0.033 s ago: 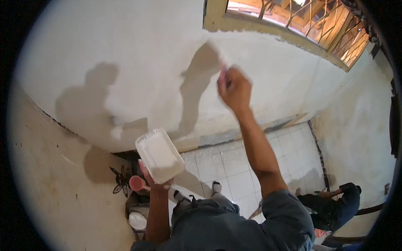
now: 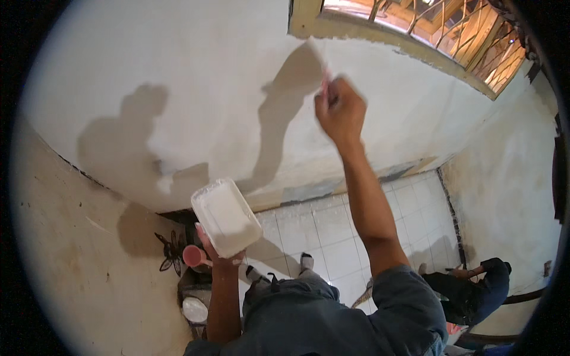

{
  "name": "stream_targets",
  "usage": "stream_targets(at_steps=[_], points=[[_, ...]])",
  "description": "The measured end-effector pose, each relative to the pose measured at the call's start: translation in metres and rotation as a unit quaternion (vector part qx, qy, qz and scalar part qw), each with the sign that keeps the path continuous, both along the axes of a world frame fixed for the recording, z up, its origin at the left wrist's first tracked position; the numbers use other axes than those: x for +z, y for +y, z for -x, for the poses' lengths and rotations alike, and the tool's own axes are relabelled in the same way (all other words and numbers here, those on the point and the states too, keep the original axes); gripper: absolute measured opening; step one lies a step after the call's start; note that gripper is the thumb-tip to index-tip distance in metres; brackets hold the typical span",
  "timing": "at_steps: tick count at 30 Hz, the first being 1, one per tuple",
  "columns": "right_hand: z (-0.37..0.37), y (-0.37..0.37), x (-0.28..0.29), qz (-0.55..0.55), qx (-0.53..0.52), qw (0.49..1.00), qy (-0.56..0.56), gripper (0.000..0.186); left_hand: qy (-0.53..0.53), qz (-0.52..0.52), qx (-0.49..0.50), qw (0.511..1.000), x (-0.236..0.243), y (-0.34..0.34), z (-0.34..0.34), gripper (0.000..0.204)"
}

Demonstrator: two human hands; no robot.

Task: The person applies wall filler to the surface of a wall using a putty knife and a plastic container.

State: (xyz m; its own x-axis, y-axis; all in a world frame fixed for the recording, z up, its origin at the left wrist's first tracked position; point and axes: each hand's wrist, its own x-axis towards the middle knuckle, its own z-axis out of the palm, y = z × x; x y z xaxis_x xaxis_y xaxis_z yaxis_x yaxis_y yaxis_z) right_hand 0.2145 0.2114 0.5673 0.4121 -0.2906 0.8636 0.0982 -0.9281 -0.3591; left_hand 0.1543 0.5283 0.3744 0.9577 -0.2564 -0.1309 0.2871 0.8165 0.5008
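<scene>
My right hand [image 2: 343, 113] is raised before the white wall, closed round the reddish handle of a paintbrush [image 2: 325, 74]. The brush's pale bristles are at the wall just below the window frame, blurred; I cannot tell whether they touch. Lower and to the left, my left hand [image 2: 222, 252] supports a white rectangular tub [image 2: 228, 240] from beneath and along its side. White paint [image 2: 225, 209] lies inside the tub, with smears along its rim. Shadows of my arm, the brush and the tub fall on the wall [image 2: 208, 89].
A window [image 2: 303, 26] with a yellowish frame and metal grille is at the upper right. Beside my left forearm are a pink dipper [image 2: 193, 256] and a white round container [image 2: 195, 311]. White tiles [image 2: 332, 237] cover the floor. Another person [image 2: 481, 291] bends at the lower right.
My right hand has moved up and slightly to the right with the paintbrush, bringing the bristles nearer the window frame. My left hand and the tub have hardly shifted.
</scene>
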Motion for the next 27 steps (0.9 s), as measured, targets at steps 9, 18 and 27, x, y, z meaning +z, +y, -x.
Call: stream_targets(at_steps=[9,18,27], points=[[-0.056,0.045,-0.123,0.194,0.141,0.946,0.217,0.010,-0.024,0.074,-0.059,0.995,-0.038,0.005,0.007,0.074],[-0.010,0.066,-0.144,0.254,0.176,0.944,0.112,0.020,0.022,0.101,-0.042,0.994,-0.007,0.006,0.009,0.079],[-0.026,0.006,-0.263,0.336,0.122,0.915,0.185,0.017,0.029,0.087,-0.050,0.994,0.000,-0.001,0.007,0.080]])
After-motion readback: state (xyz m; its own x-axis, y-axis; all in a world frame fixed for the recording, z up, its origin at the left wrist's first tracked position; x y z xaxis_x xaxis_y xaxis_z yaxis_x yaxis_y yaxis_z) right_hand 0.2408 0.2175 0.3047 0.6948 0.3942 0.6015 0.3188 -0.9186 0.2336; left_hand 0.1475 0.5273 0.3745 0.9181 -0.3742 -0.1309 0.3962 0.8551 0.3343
